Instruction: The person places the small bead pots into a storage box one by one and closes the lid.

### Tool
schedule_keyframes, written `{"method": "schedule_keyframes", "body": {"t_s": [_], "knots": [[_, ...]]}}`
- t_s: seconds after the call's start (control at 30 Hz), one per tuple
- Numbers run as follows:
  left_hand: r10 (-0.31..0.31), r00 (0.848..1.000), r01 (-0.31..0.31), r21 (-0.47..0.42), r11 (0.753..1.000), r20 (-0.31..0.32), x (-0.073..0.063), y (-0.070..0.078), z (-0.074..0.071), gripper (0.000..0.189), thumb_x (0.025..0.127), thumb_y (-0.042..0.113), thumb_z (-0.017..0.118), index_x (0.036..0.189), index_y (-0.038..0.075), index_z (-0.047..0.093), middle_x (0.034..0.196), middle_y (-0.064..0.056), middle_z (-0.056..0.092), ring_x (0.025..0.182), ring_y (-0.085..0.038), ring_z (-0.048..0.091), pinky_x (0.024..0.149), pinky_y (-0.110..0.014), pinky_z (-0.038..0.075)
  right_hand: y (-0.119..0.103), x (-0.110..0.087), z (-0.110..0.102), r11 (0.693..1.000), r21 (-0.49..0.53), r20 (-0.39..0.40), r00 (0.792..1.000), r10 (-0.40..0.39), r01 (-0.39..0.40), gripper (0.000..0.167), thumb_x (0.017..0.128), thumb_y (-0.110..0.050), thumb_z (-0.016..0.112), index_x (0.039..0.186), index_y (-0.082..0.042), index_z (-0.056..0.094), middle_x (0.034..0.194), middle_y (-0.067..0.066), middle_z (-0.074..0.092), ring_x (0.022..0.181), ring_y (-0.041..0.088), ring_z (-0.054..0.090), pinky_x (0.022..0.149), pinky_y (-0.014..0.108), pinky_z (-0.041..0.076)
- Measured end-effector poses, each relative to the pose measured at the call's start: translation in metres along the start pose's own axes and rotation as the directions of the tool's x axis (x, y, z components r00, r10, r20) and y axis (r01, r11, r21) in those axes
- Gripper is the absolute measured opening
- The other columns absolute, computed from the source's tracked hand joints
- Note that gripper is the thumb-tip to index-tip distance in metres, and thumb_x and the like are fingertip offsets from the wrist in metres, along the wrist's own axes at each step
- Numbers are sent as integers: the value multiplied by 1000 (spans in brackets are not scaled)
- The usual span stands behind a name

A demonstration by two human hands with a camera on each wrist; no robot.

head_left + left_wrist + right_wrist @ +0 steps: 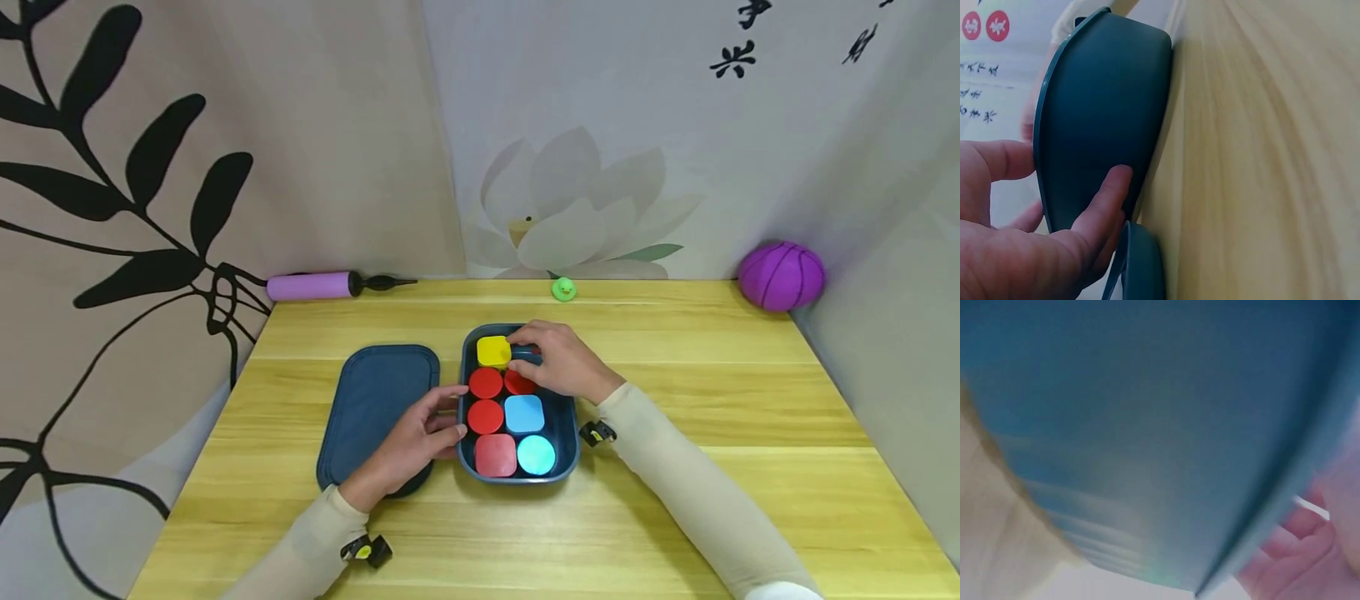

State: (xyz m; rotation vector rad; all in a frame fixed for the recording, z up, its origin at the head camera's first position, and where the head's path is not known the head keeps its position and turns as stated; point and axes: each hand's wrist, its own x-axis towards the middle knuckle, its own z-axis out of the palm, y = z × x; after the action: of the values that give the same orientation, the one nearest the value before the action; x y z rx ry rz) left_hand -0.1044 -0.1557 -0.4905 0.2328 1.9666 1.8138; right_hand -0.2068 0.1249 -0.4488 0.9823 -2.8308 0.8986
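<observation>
A dark blue box (567, 433) without its lid stands on the table. In it are a yellow square-topped block (492, 352), several red round pieces (486, 417), a light blue square block (524, 414), a light blue round piece (537, 455) and a pinkish-red square block (496, 455). My right hand (558, 358) reaches over the box's far right side, thumb and a finger pinching the yellow block's right edge; it partly covers one red piece. My left hand (420, 429) touches the box's left side with extended fingers, which the left wrist view shows against the outer wall (1104, 112).
A dark blue lid (375, 400) lies left of the box, partly under my left hand. Along the table's back edge are a purple hand pump (311, 286), a small green duck (563, 289) and a purple ball (781, 276). Printed cloth hangs behind.
</observation>
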Motion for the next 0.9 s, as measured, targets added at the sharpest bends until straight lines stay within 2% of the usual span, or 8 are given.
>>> {"method": "schedule_keyframes", "body": {"t_s": [0.17, 0.33, 0.5, 0.63, 0.7, 0.77, 0.83, 0.9], "knots": [[7, 1000, -7, -12, 1000, 9, 1, 1, 0, 61, 105, 16, 65, 161, 18, 40, 160, -22, 43, 137, -38, 58, 96, -43, 63, -11, -10, -15, 1000, 23, 4, 1000, -14, 14, 44, 96, -30, 80, 132, -5, 72, 125, 13, 74, 109, 31, 71, 94, 46, 62], [21, 1000, -21, -9, 1000, -3, -2, 3, -4, 59, 106, 15, 65, 161, 14, 42, 159, -22, 45, 139, -39, 57, 95, -39, 63, -32, -18, -23, 995, 49, -18, 996, -88, 89, 43, 96, -29, 80, 132, -5, 72, 126, 12, 75, 110, 29, 73, 94, 45, 62], [62, 996, -60, 28, 998, -58, -10, 7, -16, 54, 106, 15, 65, 156, 6, 46, 156, -22, 49, 142, -44, 53, 96, -32, 62, -59, -22, -20, 987, 109, -34, 993, -111, 114, 43, 96, -29, 79, 133, -8, 71, 128, 8, 74, 111, 22, 73, 96, 43, 62], [126, 985, -118, 71, 990, -118, -23, 12, -32, 51, 106, 12, 65, 153, 0, 47, 154, -28, 49, 142, -48, 51, 96, -27, 60, -79, -18, -9, 977, 175, -18, 992, -124, 126, 43, 99, -30, 75, 136, -9, 69, 130, 7, 73, 111, 23, 73, 95, 44, 61], [157, 977, -143, 97, 985, -146, -32, 14, -41, 49, 107, 11, 63, 152, 1, 48, 153, -30, 48, 140, -43, 55, 97, -25, 60, -87, -16, 0, 969, 215, -6, 992, -123, 122, 44, 100, -29, 74, 138, -9, 67, 131, 7, 73, 111, 24, 72, 95, 45, 61], [177, 969, -157, 124, 980, -174, -41, 15, -51, 46, 108, 11, 61, 151, 2, 49, 152, -31, 48, 137, -31, 60, 97, -24, 59, -94, -14, 10, 962, 251, 5, 993, -118, 113, 46, 100, -28, 74, 140, -10, 65, 132, 6, 71, 112, 23, 72, 94, 44, 62], [188, 961, -157, 158, 975, -205, -49, 16, -61, 44, 109, 11, 59, 151, 2, 49, 150, -32, 48, 132, -18, 64, 97, -22, 59, -102, -12, 21, 951, 296, 21, 994, -103, 92, 48, 100, -27, 74, 143, -10, 63, 134, 5, 69, 114, 21, 71, 94, 41, 62], [182, 954, -136, 198, 971, -237, -57, 15, -71, 43, 110, 14, 58, 151, 3, 50, 149, -31, 50, 126, -10, 65, 96, -20, 58, -112, -11, 31, 939, 337, 46, 995, -83, 63, 50, 100, -28, 74, 146, -12, 61, 140, 5, 66, 116, 17, 70, 93, 38, 63]]}}
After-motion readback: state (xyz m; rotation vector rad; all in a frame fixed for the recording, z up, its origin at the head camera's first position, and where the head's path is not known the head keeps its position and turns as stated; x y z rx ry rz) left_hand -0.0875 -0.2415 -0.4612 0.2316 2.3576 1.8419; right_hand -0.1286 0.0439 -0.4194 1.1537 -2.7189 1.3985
